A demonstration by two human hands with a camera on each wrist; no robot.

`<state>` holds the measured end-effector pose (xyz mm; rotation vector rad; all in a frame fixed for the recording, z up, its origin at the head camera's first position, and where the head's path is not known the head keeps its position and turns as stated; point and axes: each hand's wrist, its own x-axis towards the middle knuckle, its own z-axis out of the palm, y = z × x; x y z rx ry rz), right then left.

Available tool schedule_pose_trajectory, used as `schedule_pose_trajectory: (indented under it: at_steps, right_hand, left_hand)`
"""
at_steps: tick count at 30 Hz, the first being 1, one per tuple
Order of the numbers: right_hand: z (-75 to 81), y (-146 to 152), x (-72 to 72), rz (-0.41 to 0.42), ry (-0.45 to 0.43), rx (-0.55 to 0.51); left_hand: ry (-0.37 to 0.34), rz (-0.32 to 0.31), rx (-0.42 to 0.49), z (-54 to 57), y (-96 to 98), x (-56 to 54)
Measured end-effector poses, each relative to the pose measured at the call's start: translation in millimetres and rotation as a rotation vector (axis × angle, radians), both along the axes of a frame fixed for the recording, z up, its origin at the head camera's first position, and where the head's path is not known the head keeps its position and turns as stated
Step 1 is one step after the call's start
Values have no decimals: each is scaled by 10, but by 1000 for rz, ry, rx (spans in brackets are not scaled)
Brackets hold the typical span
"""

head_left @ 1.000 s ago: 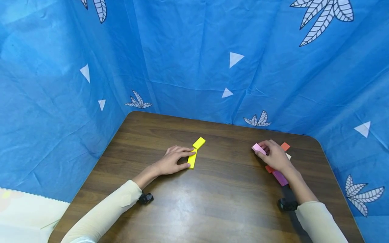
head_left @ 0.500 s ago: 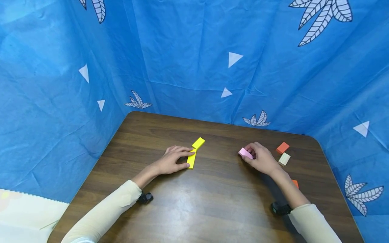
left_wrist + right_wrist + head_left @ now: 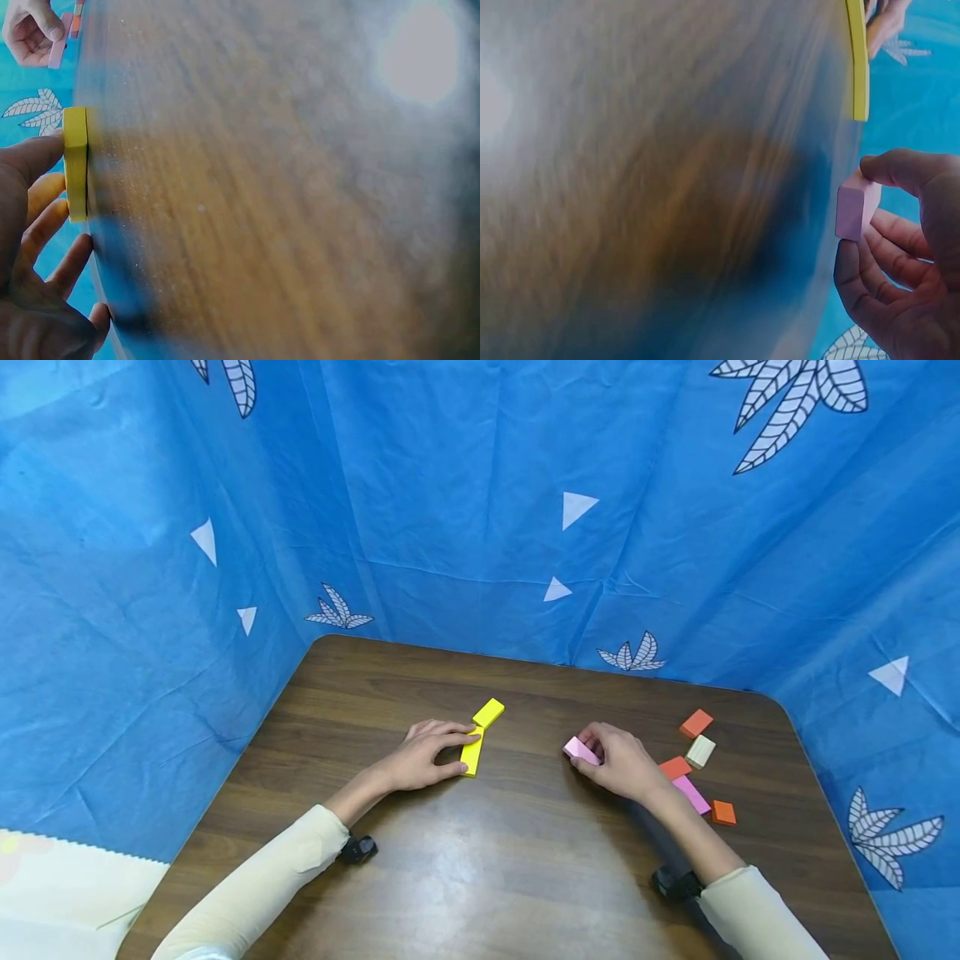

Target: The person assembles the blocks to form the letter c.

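My left hand [image 3: 429, 756] rests on a yellow block [image 3: 471, 753], its thumb and extended fingertips touching it. In the left wrist view those fingertips meet one face of the yellow block [image 3: 76, 165]. A second yellow block [image 3: 489, 712] lies at an angle against the first one's far end. To the right, my right hand [image 3: 621, 762] pinches a pink block [image 3: 582, 750] between thumb and fingers. The right wrist view shows the pink block [image 3: 850, 210] slightly tilted, with the thumb on one side and fingertips on the other.
At the right of the wooden table [image 3: 450, 877] lie two orange-red blocks [image 3: 696, 722], a natural wood block [image 3: 701, 751], another pink block [image 3: 691, 795] and an orange block [image 3: 723, 812]. A blue patterned cloth [image 3: 480, 510] hangs behind the table and along its sides.
My right hand has carried the pink block leftward, away from the loose blocks and closer to the yellow ones. The left hand stays put on the yellow block.
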<state>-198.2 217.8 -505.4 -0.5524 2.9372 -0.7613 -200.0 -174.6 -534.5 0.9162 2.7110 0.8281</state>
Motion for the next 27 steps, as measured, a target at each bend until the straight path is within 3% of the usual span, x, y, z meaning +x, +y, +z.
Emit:
schedule_pose_trajectory:
  at_steps: [13, 27]
  right_hand:
    - [30, -368, 166, 10, -61, -9]
    - [29, -709, 313, 11, -47, -18]
  left_hand:
    - [4, -4, -6, 29, 13, -2]
    - [7, -3, -9, 17, 14, 3]
